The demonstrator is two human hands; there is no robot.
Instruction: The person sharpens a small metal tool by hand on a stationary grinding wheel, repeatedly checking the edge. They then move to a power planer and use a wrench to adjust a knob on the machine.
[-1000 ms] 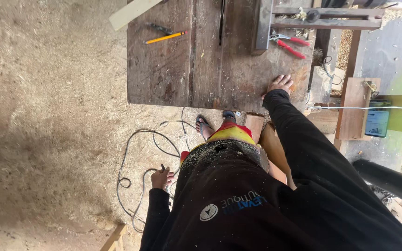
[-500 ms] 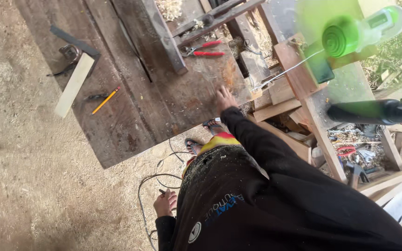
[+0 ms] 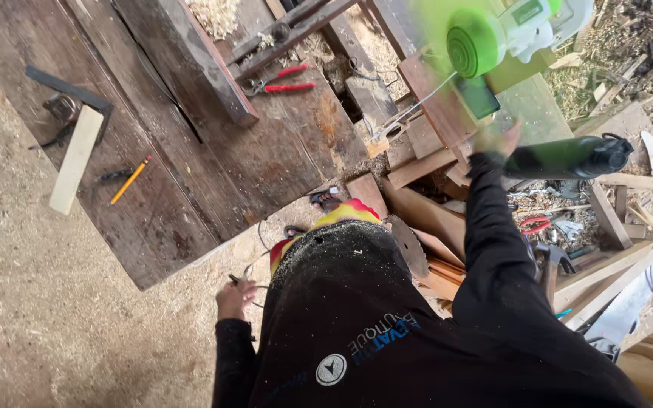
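Head view, looking straight down over a dark dusty top and long black sleeves.

Right hand (image 3: 497,140) blurred, reaching out past the bench edge toward a green and white power tool (image 3: 509,32), the tool smeared by motion and lying up at the top of the frame above a green board (image 3: 529,113). Impossible to tell whether that hand gripped anything or touched the tool; fingers lost in the blur. Just to the right of the hand, a dark green cylinder (image 3: 568,157), lying on its side over the scrap wood.

Left hand (image 3: 236,299) hung low beside the hip, over the sawdust floor (image 3: 62,332), fingers curled loosely, apparently around nothing; a thin dark cable (image 3: 262,242) ran just beside it, contact not clear.

Dark plank workbench (image 3: 190,151) filling the upper left. On it: red-handled pliers (image 3: 285,78) near a heavy timber batten (image 3: 205,64), well apart from both hands; a yellow pencil (image 3: 130,180) and a pale wood strip (image 3: 75,160) toward the far left, with a black square (image 3: 66,89) next to the strip. Wood shavings (image 3: 213,13) heaped at the top edge.

Below the bench edge, a round saw blade (image 3: 410,245) among stacked offcuts, near the right sleeve.
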